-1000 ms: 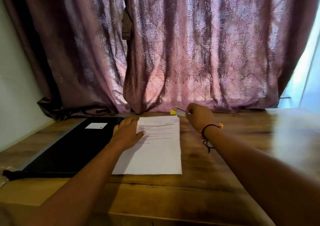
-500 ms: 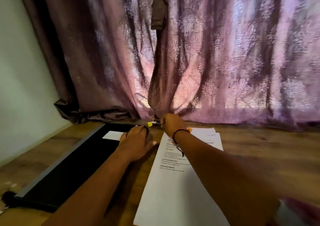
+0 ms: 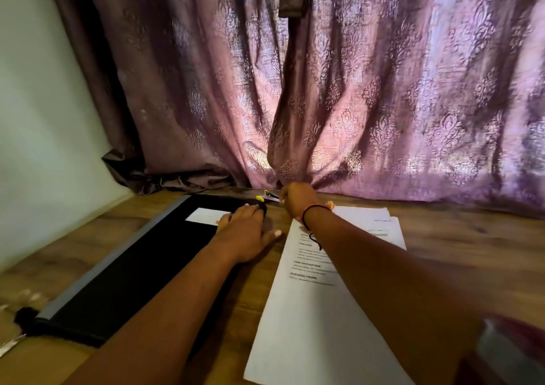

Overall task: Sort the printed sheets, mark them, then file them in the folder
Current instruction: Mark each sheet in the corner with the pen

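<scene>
Printed sheets [image 3: 309,311] lie in a loose stack on the wooden table [image 3: 460,237], with a second sheet fanned out behind at the right. Left of them lies a closed black folder [image 3: 132,255] with a white label [image 3: 203,215]. My left hand [image 3: 247,228] rests flat, fingers straight, across the folder's far right corner and the table. My right hand [image 3: 298,202] reaches over the top of the sheets, its fingers curled round a dark highlighter with a yellow end [image 3: 267,197] near the curtain. A second yellow tip shows just behind it.
A mauve patterned curtain [image 3: 354,104] hangs along the table's far edge, and a pale wall [image 3: 44,134] closes the left side. A black tassel [image 3: 26,317] lies at the folder's near end. A blurred red and grey object [image 3: 516,349] sits at the bottom right.
My left hand has slid off the sheets onto the folder's corner. My right hand has moved left along the curtain to the highlighter. The view has shifted closer.
</scene>
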